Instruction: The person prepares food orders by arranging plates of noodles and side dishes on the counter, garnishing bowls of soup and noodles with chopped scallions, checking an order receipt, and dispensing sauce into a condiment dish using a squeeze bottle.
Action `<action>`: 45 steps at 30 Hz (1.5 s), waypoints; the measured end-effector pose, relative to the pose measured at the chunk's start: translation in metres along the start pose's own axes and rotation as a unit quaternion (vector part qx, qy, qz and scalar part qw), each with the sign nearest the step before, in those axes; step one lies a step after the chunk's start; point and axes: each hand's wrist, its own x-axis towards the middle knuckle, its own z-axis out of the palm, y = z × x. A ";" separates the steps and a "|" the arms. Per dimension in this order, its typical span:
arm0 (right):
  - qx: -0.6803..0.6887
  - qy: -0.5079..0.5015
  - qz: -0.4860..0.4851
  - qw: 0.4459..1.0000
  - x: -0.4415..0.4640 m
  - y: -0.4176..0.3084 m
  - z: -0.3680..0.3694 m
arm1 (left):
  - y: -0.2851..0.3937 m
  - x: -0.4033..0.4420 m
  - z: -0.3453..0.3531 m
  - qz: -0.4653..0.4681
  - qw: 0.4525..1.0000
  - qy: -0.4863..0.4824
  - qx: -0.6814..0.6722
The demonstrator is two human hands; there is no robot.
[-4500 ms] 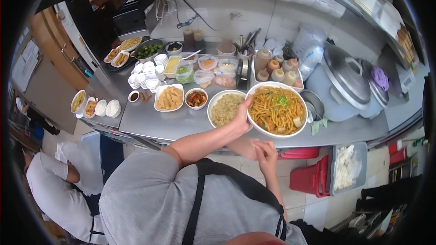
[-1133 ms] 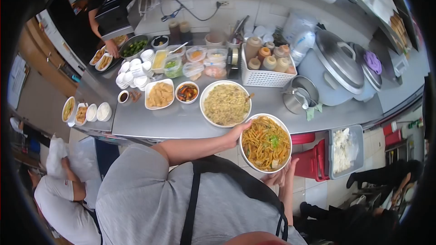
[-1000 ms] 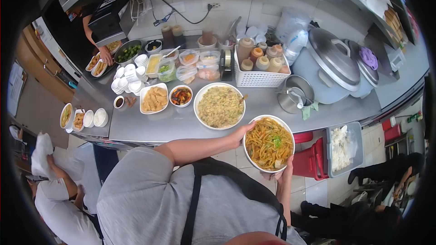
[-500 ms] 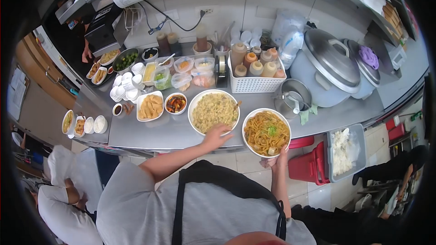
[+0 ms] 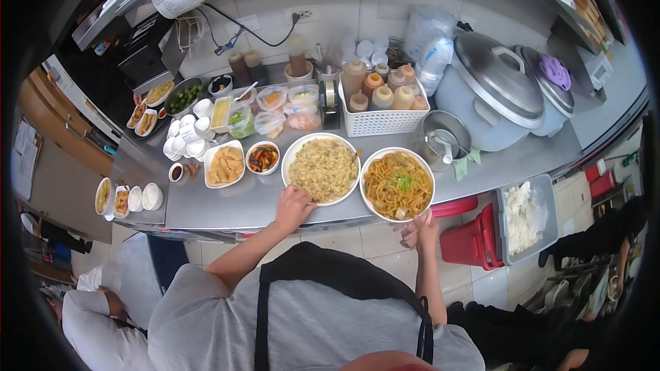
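A round white plate of fried rice [image 5: 322, 167] rests on the steel counter in front of me. My left hand [image 5: 293, 207] is at its near left rim, fingers bent over the edge and the thumb out of sight. Right of it, almost touching, sits a white bowl of noodles [image 5: 397, 182] topped with chopped green onion, its near side at the counter's front edge. My right hand [image 5: 418, 230] is just below the bowl's near right rim, its fingers loosely bent and apart, not wrapped round the bowl.
Left of the plate stand a dish of dumplings [image 5: 225, 166] and a small bowl of dark vegetables [image 5: 262, 158]. Behind are a white basket of sauce bottles [image 5: 385, 122], a metal pot [image 5: 447, 137] and a large lidded cooker [image 5: 485, 96]. A rice tub [image 5: 505, 227] stands low right.
The noodle bowl has moved back and slightly left onto the counter, and my right hand has loosened from it. My left hand has moved left to the rice plate's rim.
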 end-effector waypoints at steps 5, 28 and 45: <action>0.010 -0.008 -0.007 1.000 0.014 0.002 0.005 | -0.004 -0.003 -0.001 0.012 1.000 -0.008 0.015; -0.186 0.043 -0.040 0.981 0.034 0.017 0.035 | -0.032 -0.021 -0.017 0.030 0.997 -0.021 0.069; -0.440 -0.299 -0.312 0.787 -0.051 -0.004 0.117 | -0.205 -0.056 -0.126 -0.327 0.901 0.274 0.078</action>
